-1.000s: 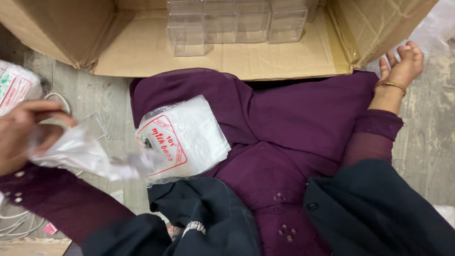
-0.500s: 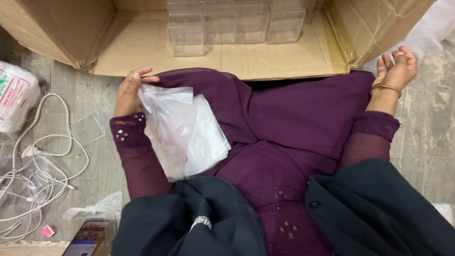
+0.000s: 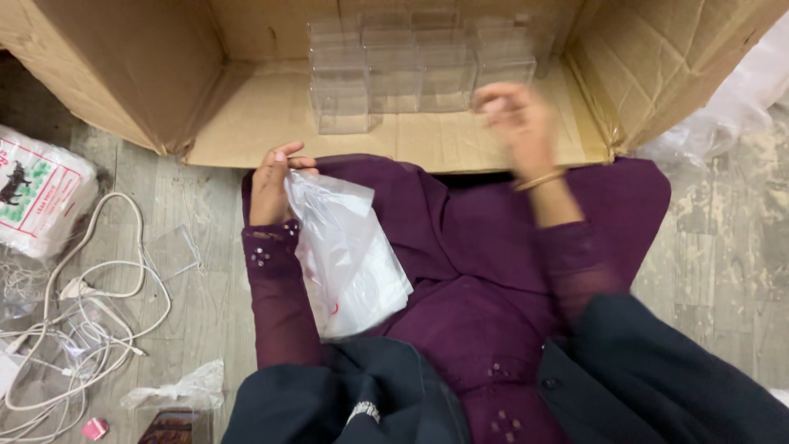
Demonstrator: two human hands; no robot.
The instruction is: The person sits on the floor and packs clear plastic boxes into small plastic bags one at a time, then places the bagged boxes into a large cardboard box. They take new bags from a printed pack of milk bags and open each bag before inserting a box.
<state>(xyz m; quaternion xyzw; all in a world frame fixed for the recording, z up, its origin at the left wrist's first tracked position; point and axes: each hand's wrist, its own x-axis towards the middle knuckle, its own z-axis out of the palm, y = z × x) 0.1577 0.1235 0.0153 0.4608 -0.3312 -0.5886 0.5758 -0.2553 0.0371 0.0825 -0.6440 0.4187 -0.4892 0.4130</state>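
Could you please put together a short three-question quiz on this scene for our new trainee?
1. True or false: the left hand grips the top edge of the plastic bag lying on the lap.
2. Which lies on the floor at the left of the view? A) a tangle of white cables B) a pair of scissors C) a metal bucket
3. Fill in: the right hand, blurred, is raised in front of the clear plastic boxes that stand inside the open ______ box.

Key
1. True.
2. A: the white cables lie beside a printed packet.
3. Cardboard: the cardboard box lies open on its side.
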